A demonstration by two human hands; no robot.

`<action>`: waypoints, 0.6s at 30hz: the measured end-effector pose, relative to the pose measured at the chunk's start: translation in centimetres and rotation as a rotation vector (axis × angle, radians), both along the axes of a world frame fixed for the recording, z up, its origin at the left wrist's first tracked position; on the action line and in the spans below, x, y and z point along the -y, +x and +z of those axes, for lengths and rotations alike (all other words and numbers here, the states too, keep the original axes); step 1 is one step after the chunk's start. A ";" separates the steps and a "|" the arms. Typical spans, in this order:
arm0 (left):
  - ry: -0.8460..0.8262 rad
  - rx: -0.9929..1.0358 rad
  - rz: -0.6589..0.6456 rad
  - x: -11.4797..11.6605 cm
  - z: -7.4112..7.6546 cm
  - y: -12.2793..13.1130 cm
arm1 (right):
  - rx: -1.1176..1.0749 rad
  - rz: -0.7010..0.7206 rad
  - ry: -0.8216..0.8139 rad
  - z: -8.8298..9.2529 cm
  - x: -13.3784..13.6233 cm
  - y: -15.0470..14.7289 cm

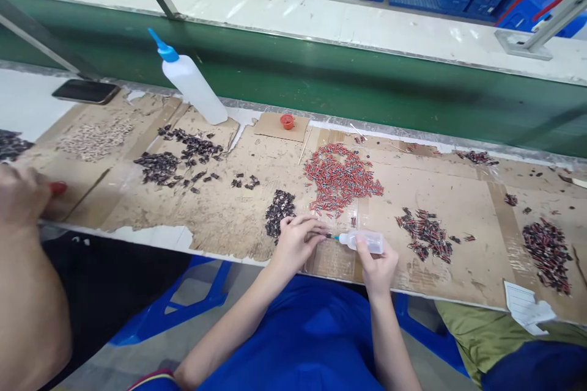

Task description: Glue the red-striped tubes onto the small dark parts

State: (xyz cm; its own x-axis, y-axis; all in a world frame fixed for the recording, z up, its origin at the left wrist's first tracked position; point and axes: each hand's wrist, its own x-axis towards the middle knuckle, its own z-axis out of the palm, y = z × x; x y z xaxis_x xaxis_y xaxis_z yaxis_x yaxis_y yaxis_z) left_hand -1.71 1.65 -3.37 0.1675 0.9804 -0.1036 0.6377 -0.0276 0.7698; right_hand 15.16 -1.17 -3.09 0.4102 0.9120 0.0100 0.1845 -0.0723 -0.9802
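My right hand (380,263) grips a small clear squeeze bottle (369,241), tipped sideways with its thin nozzle pointing left. Pinched in the fingertips of my left hand (299,239) is a small dark part (328,236), right at the nozzle's tip. Just left of that hand lies a heap of small black parts (279,211). Beyond both hands spreads a large pile of small red-and-black parts (342,177). To the right of the squeeze bottle is another pile of dark and red parts (426,235).
Cardboard (229,214) covers the bench. A tall white bottle with a blue nozzle (195,85) stands at the back, near a red cap (287,121) and a phone (86,91). A co-worker's hand (22,192) is at the left. More dark parts (548,253) lie at the right.
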 end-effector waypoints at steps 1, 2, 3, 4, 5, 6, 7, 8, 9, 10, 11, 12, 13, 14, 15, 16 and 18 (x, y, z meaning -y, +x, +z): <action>0.001 0.006 0.002 0.0 0.0 0.0 | 0.006 0.009 -0.002 0.0 0.0 0.0; 0.003 0.010 0.002 0.0 0.0 0.1 | 0.011 0.016 -0.003 0.0 0.0 0.0; 0.004 0.012 0.002 0.0 -0.1 0.1 | 0.015 0.019 -0.004 -0.1 -0.1 0.0; 0.006 0.012 0.003 0.0 -0.2 0.1 | 0.019 0.021 -0.005 -0.1 -0.1 0.0; 0.010 0.010 0.002 0.0 -0.3 0.1 | 0.024 0.022 -0.007 -0.1 -0.1 0.0; 0.016 0.006 0.003 0.0 -0.3 0.1 | 0.030 0.023 -0.010 -0.1 -0.1 0.0; 0.025 0.002 0.005 0.0 -0.4 0.1 | 0.037 0.022 -0.012 -0.1 -0.1 0.0; 0.036 -0.003 0.006 0.0 -0.5 0.1 | 0.043 0.017 -0.013 -0.1 -0.1 0.0; 0.048 -0.007 0.006 0.0 -0.6 0.1 | 0.048 0.009 -0.013 0.0 -0.1 0.0; 0.058 -0.010 0.006 0.0 -0.6 0.1 | 0.051 -0.002 -0.012 0.0 0.0 0.0; 0.064 -0.013 0.005 0.0 -0.6 0.1 | 0.051 -0.013 -0.010 0.0 0.0 0.0; 0.068 -0.015 0.004 0.0 -0.6 0.1 | 0.048 -0.023 -0.007 0.0 0.1 0.0; 0.068 -0.017 0.003 -0.1 -0.5 0.1 | 0.043 -0.027 -0.005 0.1 0.1 0.0; 0.067 -0.018 0.004 -0.1 -0.5 0.1 | 0.037 -0.028 -0.003 0.0 0.1 0.0; 0.065 -0.019 0.005 -0.1 -0.5 0.1 | 0.030 -0.025 -0.001 0.0 0.2 0.1; 0.063 -0.020 0.007 -0.1 -0.4 0.1 | 0.024 -0.017 -0.001 0.0 0.2 0.1; 0.061 -0.020 0.007 -0.1 -0.4 0.2 | 0.019 0.009 -0.004 -0.2 0.2 0.1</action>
State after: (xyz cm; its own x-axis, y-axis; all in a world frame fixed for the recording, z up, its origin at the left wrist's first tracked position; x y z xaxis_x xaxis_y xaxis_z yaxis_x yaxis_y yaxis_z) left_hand -1.54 1.78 -3.72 0.1594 0.9861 -0.0468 0.6532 -0.0698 0.7539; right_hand 15.22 -1.32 -3.27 0.4016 0.9157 0.0137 0.2035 -0.0747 -0.9762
